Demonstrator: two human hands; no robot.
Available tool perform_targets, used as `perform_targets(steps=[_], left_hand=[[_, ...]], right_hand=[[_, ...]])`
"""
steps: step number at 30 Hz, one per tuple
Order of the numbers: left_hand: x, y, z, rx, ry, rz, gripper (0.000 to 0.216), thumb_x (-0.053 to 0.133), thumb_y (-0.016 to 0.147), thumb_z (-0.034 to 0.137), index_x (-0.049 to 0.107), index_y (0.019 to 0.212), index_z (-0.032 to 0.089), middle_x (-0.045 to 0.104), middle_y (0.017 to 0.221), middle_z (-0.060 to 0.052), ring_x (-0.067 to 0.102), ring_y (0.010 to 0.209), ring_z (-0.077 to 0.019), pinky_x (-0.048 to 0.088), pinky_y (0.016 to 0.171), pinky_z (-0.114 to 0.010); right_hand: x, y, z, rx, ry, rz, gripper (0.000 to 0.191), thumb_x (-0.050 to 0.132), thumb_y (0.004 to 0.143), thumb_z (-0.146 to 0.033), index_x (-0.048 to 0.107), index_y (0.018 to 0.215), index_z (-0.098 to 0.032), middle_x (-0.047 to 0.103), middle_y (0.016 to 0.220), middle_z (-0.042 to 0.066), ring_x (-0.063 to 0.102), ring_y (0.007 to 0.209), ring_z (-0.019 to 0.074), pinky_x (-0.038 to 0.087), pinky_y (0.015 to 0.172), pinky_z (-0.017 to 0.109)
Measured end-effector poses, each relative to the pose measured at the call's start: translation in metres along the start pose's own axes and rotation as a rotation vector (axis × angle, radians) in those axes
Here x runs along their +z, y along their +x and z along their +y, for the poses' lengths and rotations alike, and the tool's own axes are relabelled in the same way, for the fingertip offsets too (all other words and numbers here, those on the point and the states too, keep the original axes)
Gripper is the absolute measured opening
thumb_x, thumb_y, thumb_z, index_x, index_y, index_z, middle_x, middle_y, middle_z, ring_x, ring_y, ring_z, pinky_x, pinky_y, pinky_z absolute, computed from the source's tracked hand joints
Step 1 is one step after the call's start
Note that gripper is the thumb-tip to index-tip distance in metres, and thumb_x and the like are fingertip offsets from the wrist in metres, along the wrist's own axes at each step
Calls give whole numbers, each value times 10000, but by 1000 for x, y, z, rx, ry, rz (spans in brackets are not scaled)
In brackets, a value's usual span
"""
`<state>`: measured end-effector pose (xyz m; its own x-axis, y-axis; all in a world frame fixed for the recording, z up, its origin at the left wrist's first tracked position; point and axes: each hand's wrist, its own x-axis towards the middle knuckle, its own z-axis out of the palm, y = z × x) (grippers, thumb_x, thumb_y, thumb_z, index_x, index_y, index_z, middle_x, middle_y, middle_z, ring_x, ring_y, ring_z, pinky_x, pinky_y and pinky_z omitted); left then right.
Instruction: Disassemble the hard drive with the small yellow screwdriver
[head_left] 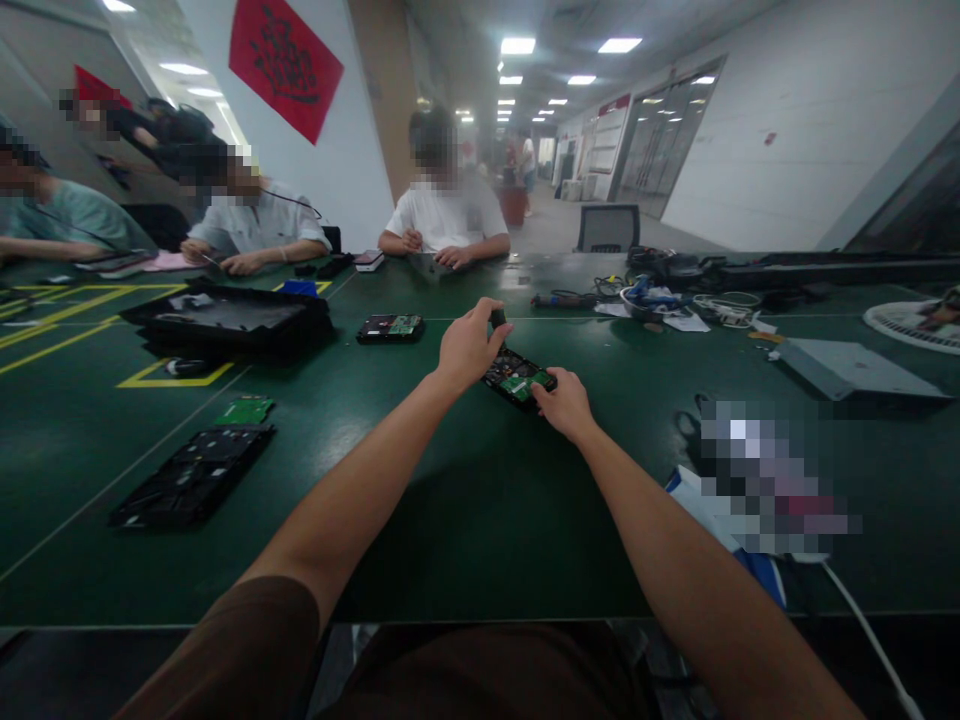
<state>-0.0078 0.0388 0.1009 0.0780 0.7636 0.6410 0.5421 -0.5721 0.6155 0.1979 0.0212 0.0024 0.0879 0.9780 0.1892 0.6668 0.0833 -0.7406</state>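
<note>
In front of me a hard drive [514, 385] with a green circuit board lies tilted on the green table [480, 520]. My right hand [568, 403] grips its near right corner, thumb on the board. My left hand [469, 348] is closed over the drive's far left end, round a short dark tool handle [497, 317]; the tool's tip is hidden. At the left rests another hard drive [199, 475], a loose green circuit board [246, 410] just beyond it. Farther off sits one more hard drive [390, 328] with part of a green board showing.
A stack of black trays [225, 315] stands at the left. On the right are a grey metal box [862, 370], tangled cables [660, 300], a white fan [915, 325] and a blurred-out item [772, 475] with a white cable. Several people sit across the table.
</note>
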Motion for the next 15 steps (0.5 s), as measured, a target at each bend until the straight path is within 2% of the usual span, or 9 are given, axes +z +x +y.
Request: perform_targets(steps=[4,8,11,15], left_hand=[[2,-1,-2,-33,-28,62,362,832,844,315,592,1105,242,720,1064,-89,683,984,-277,504,949,-406],[4,-1,-2,-5,-4,48,310,785,884,259,570,1105,235,720,1070,-88,684,929,-248,509,938,-407],[4,0,-2,55,76,18,264,725,922,211,579,1141,235,703,1081,-84,675,950,-247,522,945,-425],[4,1,-4,124,166,56,258,707,923,166,611,1150,242,644,1165,-94,653,1054,-261,555,928,-417]], right_hand=[[-1,-2,-3,5,14,4,539,656,956,-364,586,1424,-105,590,1354,202,708,778,167,584,596,264],[-1,-3,-4,7,47,-1,552,655,956,-372,579,1433,-105,574,1372,210,706,780,176,579,556,269],[0,-2,-2,7,14,3,546,659,957,-379,586,1432,-118,594,1340,198,718,824,195,603,640,297],[1,1,0,-10,-41,18,531,664,956,-367,602,1416,-110,644,1249,176,730,881,220,608,788,336]])
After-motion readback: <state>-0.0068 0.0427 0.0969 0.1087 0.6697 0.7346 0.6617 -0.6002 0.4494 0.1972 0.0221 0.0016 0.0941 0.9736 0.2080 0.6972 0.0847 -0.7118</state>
